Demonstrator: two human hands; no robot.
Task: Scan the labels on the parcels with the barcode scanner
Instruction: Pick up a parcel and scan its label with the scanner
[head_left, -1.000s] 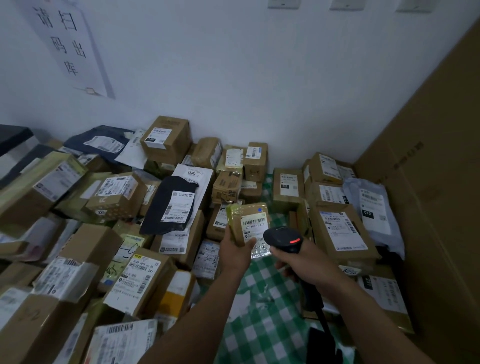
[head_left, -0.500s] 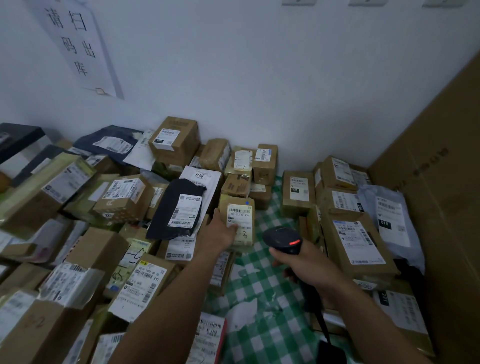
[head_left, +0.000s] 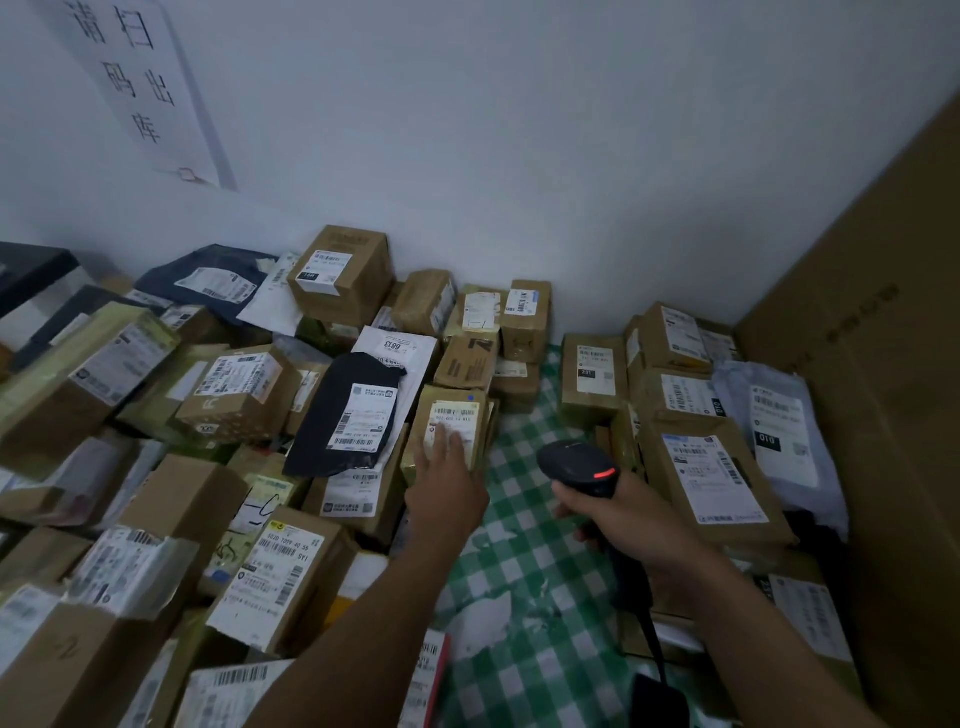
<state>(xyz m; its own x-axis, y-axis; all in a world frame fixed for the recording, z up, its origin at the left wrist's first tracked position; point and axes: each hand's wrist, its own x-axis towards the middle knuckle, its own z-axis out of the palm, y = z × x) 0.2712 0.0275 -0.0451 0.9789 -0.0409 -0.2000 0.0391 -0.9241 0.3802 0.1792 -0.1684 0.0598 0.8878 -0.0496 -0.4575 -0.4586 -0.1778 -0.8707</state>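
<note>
A small parcel is propped label-up against the heap of parcels at the left edge of the bare strip of checked cloth, just beside a black bag. The left hand is laid flat on it, fingers straight and nothing gripped. The parcel appears to be steadied against the pile so that it does not slide. The lower part of the label is covered by the fingers, while the barcode at the top is left bare. The barcode scanner is gripped by its handle in the right hand. It is held over the bare cloth, near the parcel but apart from it, with a red light lit on its head. Its cable is seen trailing down toward the near edge. The cloth's right edge is lined with more boxes, labels upward, probably so they can be reached and read.
</note>
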